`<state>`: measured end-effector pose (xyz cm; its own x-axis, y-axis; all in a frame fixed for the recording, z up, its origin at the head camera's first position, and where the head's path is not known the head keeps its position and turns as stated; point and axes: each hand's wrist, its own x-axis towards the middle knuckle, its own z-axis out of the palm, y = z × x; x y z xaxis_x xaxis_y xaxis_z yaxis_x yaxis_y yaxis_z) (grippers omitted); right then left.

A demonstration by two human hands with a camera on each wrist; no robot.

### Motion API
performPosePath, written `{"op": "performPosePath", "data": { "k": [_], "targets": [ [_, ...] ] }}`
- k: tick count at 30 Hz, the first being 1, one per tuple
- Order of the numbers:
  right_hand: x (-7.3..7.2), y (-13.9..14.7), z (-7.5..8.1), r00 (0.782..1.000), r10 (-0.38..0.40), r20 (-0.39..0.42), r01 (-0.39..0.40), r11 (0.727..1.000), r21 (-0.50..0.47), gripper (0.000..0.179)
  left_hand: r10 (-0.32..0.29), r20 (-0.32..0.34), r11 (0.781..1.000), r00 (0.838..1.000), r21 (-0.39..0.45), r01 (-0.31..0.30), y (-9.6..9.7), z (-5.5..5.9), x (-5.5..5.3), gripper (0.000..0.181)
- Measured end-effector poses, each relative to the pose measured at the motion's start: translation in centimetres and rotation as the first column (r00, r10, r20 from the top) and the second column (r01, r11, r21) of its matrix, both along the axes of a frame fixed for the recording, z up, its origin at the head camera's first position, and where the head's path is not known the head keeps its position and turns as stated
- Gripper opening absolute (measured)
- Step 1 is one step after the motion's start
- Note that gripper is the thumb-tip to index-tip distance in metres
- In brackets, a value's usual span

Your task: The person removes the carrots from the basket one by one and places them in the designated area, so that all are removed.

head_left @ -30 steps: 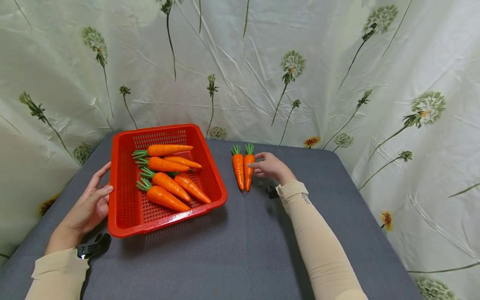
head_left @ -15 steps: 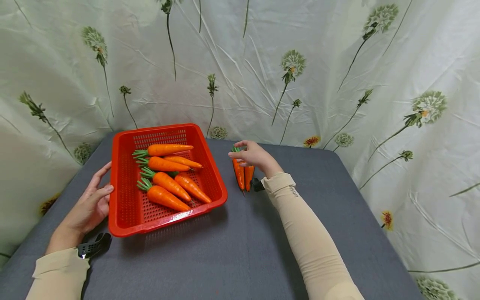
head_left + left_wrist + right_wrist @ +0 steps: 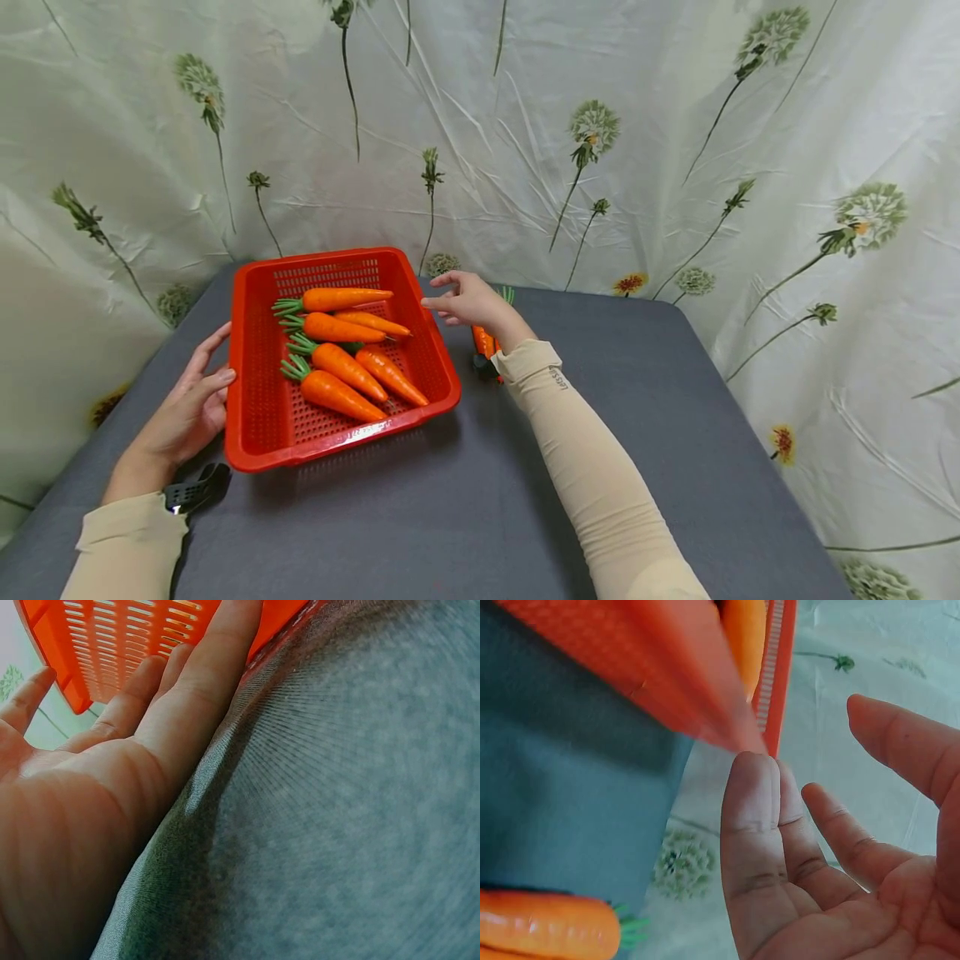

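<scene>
A red plastic basket stands on the left part of the table, with several orange carrots lying inside. Against its left side rests my left hand, fingers fairly straight; the left wrist view shows the fingers along the slotted wall. My right hand is at the basket's right rim, empty, fingers extended. In the right wrist view its fingertips are at the rim's corner; whether they touch cannot be told. Carrots on the table are mostly hidden behind the right hand and wrist.
Grey cloth covers the table. A pale curtain printed with dandelions hangs close behind the table and along both sides. Each wrist wears a black strap, the left one lying near the basket's front left corner.
My right hand has moved left from beside the two table carrots, over them, to the basket's right rim. The left hand and the basket keep their place; the view has shifted slightly.
</scene>
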<state>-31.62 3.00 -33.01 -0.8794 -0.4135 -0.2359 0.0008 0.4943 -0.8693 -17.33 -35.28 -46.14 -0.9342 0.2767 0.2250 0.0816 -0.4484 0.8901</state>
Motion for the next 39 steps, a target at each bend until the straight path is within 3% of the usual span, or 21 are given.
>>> {"op": "performPosePath", "data": {
  "k": [10, 19, 25, 31, 39],
  "targets": [
    [0.4, -3.7, 0.1, 0.997, 0.084, 0.001, -0.084, 0.996, 0.008, 0.056, 0.02, 0.014, 1.0, 1.0, -0.008, -0.02, 0.1, 0.1, 0.1, 0.065],
    [0.8, -6.1, -0.3, 0.994, 0.11, -0.008, -0.11, 0.994, -0.005, 0.058, 0.025, 0.021, 1.0, 0.999, -0.02, -0.024, 0.0, 0.2, 0.1, 0.066],
    [0.6, -7.2, -1.0, 0.987, 0.156, -0.028, -0.155, 0.987, 0.036, 0.054, 0.027, 0.022, 0.999, 0.999, -0.031, -0.027, 0.0, 0.2, 0.1, 0.066],
    [0.4, -8.3, -1.7, 0.959, 0.241, -0.151, -0.214, 0.961, 0.175, 0.046, 0.02, 0.016, 1.0, 1.0, -0.022, -0.019, 0.0, 0.2, 0.1, 0.066],
    [0.6, -9.6, -2.5, 0.957, 0.247, -0.151, -0.214, 0.955, 0.204, 0.048, 0.015, 0.018, 1.0, 1.0, -0.019, -0.015, -0.1, 0.2, 0.1, 0.066]
  ]
}}
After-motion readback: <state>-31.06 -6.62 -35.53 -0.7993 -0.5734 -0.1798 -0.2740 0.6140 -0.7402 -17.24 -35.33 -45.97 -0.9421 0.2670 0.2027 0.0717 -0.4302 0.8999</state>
